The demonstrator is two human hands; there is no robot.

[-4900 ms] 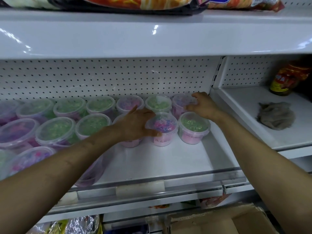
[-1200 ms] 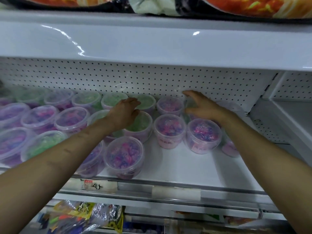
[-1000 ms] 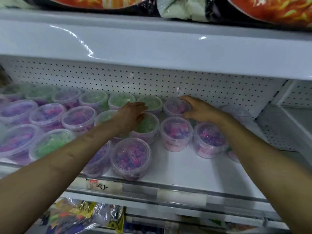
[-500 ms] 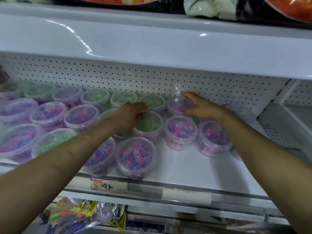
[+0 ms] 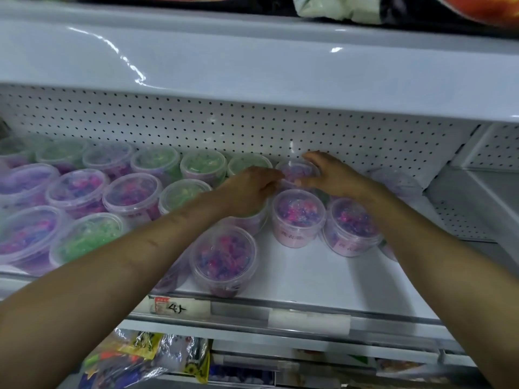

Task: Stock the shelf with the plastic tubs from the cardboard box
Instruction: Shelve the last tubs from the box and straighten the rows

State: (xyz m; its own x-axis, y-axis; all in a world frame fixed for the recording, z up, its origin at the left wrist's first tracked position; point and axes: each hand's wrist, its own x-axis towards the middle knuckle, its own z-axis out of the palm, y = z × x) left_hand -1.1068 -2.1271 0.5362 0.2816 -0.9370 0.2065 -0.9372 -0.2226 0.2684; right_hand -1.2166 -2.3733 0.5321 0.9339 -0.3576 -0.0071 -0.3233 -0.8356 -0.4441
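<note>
The back-row tub (image 5: pixel 297 170) with pink and purple contents sits at about 12 o'clock on the shelf (image 5: pixel 323 279), hard against the pegboard wall (image 5: pixel 196 127), and you have it bracketed on both sides. Your left hand (image 5: pixel 247 192) lies over a tub in the middle row with its fingertips reaching the back tub's left rim; your right hand (image 5: pixel 334 178) is spread narrow around its right side, thumb near the lid. Whether either hand truly grips it, I cannot tell.

These tubs look light, thin-walled and smooth, with clear snap lids. Squeeze the wall and it will likely flex, so take hold just under the stiff rim, or press flat on the lid to slide it.

Outward from there: 2 pink tubs (image 5: pixel 298 217) stand at 1 and 2 o'clock of your wrists, another purple one (image 5: pixel 223 261) near the front edge at 6 o'clock, and rows of green and purple tubs (image 5: pixel 84 242) fill 9 o'clock. A price tag (image 5: pixel 179 307) reading 4 sits on the front rail. The cardboard box is not in view.
</note>
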